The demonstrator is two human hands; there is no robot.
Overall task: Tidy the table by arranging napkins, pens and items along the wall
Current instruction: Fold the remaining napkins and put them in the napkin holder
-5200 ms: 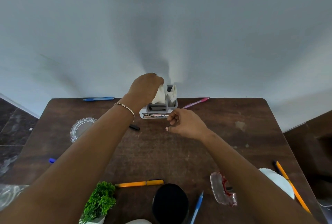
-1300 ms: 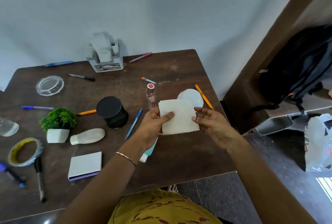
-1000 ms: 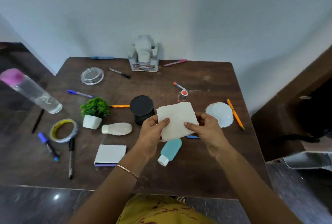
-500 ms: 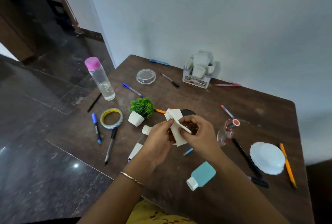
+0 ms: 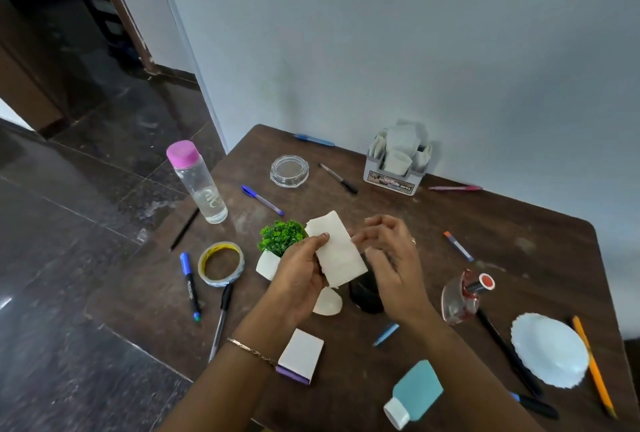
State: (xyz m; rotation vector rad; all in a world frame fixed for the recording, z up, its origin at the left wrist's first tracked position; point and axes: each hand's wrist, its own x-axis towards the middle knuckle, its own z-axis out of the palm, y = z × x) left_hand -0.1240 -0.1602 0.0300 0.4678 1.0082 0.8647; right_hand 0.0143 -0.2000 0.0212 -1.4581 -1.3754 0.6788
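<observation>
Head view shows your left hand (image 5: 300, 270) now pinching the white paper napkin (image 5: 337, 249), folded narrower than before, above mid-table, right hand (image 5: 391, 260) released beside it, ready for the grey holder (image 5: 394, 178).

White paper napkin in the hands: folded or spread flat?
Folded. The white paper napkin is a narrow strip pinched in the left hand; the right hand hovers open beside it.

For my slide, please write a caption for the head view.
Left hand holds a folded napkin above the cluttered table; right hand open beside it.
</observation>
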